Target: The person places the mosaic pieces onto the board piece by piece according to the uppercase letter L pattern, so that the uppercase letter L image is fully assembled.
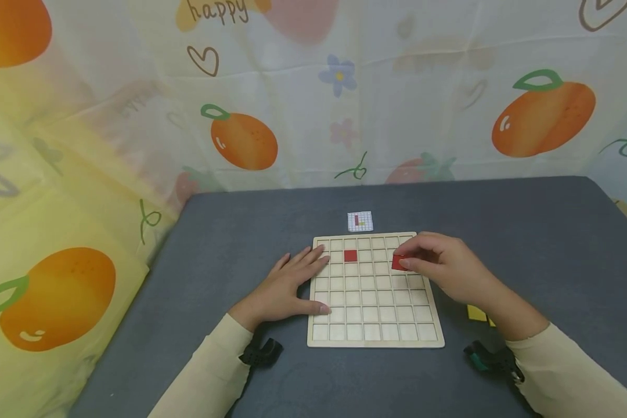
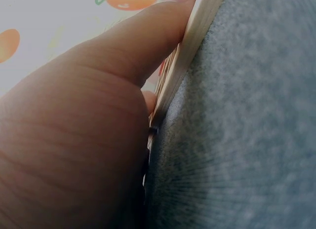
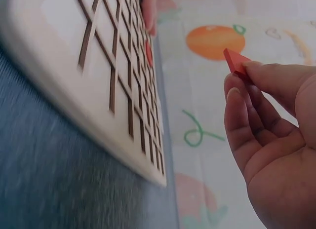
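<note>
A pale wooden grid board (image 1: 375,343) lies on the table, with one red square tile (image 1: 350,256) set in a cell of its second row. My left hand (image 1: 287,287) rests on the board's left edge, fingers spread and straight; in the left wrist view its thumb (image 2: 143,36) lies over the wooden rim. My right hand (image 1: 451,264) pinches another red square tile (image 1: 399,263) between thumb and fingers, above the upper right of the board. The right wrist view shows that tile (image 3: 236,62) held tilted, apart from the board.
Just beyond the board's far edge lies a small printed grid card (image 1: 360,221) with coloured cells. Yellow square tiles (image 1: 476,313) lie right of the board, partly hidden by the right forearm. A fruit-print cloth (image 1: 292,87) hangs behind the grey table (image 1: 230,232).
</note>
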`<state>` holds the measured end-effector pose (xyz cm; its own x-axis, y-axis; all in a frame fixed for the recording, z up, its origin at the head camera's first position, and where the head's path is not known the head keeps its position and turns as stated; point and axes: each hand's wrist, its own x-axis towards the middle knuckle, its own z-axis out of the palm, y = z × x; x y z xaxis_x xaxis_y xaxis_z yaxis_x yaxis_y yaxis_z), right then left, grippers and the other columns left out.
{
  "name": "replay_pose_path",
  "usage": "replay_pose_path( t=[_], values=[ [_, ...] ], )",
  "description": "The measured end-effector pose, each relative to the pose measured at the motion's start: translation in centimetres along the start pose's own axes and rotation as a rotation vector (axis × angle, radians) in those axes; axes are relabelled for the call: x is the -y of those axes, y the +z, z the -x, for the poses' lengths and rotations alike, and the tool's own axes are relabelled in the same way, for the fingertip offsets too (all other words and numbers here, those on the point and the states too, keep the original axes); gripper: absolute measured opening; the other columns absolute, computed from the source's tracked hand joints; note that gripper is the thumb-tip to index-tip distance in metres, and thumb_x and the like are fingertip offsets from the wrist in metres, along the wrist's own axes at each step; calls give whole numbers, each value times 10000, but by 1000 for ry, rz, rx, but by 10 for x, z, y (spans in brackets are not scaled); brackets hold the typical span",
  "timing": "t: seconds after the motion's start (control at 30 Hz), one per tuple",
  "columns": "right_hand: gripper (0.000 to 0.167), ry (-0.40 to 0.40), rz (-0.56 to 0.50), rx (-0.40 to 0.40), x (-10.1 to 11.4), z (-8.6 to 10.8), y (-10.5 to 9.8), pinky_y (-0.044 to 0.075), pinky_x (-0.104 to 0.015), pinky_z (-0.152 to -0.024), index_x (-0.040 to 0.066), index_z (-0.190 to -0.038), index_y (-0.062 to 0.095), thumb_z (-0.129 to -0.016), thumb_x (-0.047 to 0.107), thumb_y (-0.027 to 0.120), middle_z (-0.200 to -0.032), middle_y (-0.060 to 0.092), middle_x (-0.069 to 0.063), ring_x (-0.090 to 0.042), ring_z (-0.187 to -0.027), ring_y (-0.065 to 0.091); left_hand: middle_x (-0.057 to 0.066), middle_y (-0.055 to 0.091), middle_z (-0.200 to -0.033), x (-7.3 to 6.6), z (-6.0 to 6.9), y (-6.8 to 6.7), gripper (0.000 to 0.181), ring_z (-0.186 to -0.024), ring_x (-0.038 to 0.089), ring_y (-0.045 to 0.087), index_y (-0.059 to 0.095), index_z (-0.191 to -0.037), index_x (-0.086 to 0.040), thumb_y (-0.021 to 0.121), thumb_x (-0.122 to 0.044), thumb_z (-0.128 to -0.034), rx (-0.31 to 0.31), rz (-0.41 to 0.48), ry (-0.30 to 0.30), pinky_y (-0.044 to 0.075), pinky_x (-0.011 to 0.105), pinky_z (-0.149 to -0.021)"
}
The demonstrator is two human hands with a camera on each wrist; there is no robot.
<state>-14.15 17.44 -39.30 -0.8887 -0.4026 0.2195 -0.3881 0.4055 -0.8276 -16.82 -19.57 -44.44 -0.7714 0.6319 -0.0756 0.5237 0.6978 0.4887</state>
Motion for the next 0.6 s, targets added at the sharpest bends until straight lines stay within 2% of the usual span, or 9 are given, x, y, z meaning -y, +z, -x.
replay_pose_path(
  t=[0.33,0.6],
  values=[
    [115,8,-58,27,10,-24,24,586,-312,-791,132,-1077,816,-1000,47,808,-1039,740,31,-201,-892,694,-78,101,-1808,2,0,1,1081,-1657,200,37,270,-1751,-239,785,-693,-916,-3,-2,-1,-13,606,-1276],
    [98,14,-28,64,6,-39,43,569,-352,-814,108,-1084,807,-1010,46,791,-1028,729,35,-192,-906,670,-90,100,-1805,2,0,2,1079,-1657,197,30,274,-1750,-243,776,-707,-915,-3,-3,-8,-17,607,-1275]
  ],
)
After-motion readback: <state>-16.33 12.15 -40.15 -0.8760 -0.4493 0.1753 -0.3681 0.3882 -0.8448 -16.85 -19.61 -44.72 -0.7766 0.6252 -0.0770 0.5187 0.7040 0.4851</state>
